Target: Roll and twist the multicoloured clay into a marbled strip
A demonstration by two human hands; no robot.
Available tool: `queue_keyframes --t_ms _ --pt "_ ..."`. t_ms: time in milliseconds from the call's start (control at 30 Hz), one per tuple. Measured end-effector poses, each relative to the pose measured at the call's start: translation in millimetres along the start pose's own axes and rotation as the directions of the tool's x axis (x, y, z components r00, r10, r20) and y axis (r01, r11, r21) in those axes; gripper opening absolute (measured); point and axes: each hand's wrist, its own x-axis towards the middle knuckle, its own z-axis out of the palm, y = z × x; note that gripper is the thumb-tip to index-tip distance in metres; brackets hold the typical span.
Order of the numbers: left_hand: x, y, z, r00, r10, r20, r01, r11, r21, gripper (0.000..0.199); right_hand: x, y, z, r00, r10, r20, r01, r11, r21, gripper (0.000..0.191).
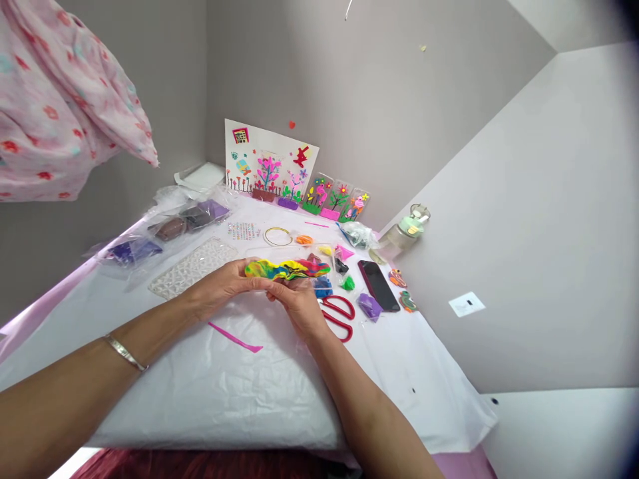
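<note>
Both my hands hold one long roll of marbled clay [287,269], streaked yellow, green, blue and pink, just above the white-covered table [239,392]. My left hand [224,287] pinches its left end. My right hand [299,303] supports it from below near the middle and right end. A metal bangle [124,352] sits on my left wrist.
Red-handled scissors [338,314] lie just right of my right hand, beside small clay pieces, a dark phone [378,285] and a bottle [404,233]. A pink strip [234,338] lies in front. Bags of clay [170,229], a textured sheet [192,267] and clay pictures [269,169] stand behind.
</note>
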Motion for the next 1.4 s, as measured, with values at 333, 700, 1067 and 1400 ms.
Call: queue_keyframes --t_ms 333,700,1067,1400 --pt "1.3 -7.9 -5.0 0.993 0.021 -0.118 -0.014 0.998 0.06 0.046 -0.3 -5.7 1.0 0.999 0.02 -0.031 -0.017 0.997 0.073 0.035" --pt "-2.1 -1.5 -0.6 0.999 0.006 -0.045 -0.006 1.0 0.002 0.05 0.7 -5.3 -3.4 1.0 0.021 -0.01 -0.02 0.997 0.079 0.037" --pt "-2.2 -4.7 0.4 0.999 -0.009 -0.04 0.009 1.0 -0.011 0.049 2.3 -1.2 -3.9 1.0 0.021 -0.019 -0.019 0.995 0.102 0.036" --pt "-2.0 -5.3 0.9 0.994 -0.016 -0.107 0.012 0.999 -0.038 0.046 6.7 6.0 -10.9 0.999 -0.017 -0.026 0.02 0.996 0.087 0.037"
